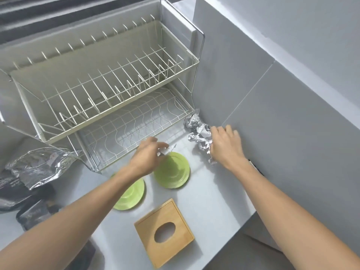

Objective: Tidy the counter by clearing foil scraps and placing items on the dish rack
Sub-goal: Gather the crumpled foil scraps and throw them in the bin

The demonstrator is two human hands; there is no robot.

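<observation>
A crumpled pile of foil scraps (197, 131) lies on the grey counter against the right wall, just right of the white two-tier dish rack (109, 94). My right hand (225, 145) rests on the pile's near end and grips foil. My left hand (148, 158) pinches a small foil scrap (165, 151) above the far edge of a green plate (172, 172). A second green plate (130, 193) lies partly under my left forearm. Both rack tiers hold nothing.
A wooden tissue box (164, 231) stands on the counter near the front edge. Foil-lined bags (37, 166) and dark packets (33, 211) lie at the left. The tiled wall (282, 114) closes the right side.
</observation>
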